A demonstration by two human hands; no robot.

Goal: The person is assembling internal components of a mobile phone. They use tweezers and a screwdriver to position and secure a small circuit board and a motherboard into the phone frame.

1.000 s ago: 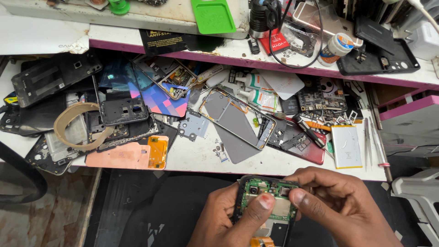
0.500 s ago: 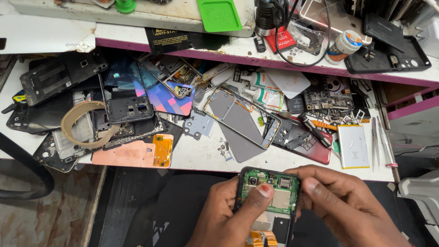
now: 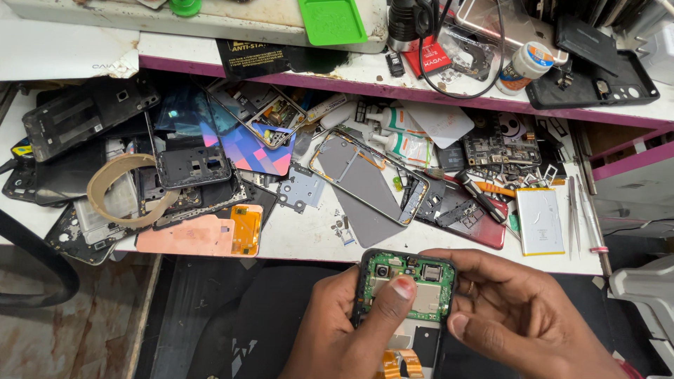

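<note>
An opened phone [image 3: 407,295] with a green circuit board in a black frame is held low in the view, just below the bench's front edge. My left hand [image 3: 344,333] grips its left side, the thumb pressing on the board. My right hand [image 3: 516,319] wraps the right side, thumb on the lower right corner of the board. An orange flex cable [image 3: 400,363] shows at the phone's lower end.
The white bench [image 3: 309,242] is strewn with phone frames, back covers, a metal mid-frame [image 3: 368,175], a tape ring [image 3: 126,189], a flat battery [image 3: 539,221] and tweezers [image 3: 574,210]. A shelf above holds a green mat [image 3: 331,20], cables and a small jar [image 3: 528,64].
The phone and both hands have risen a little in the view and show more fully. My left thumb stays on the board.
</note>
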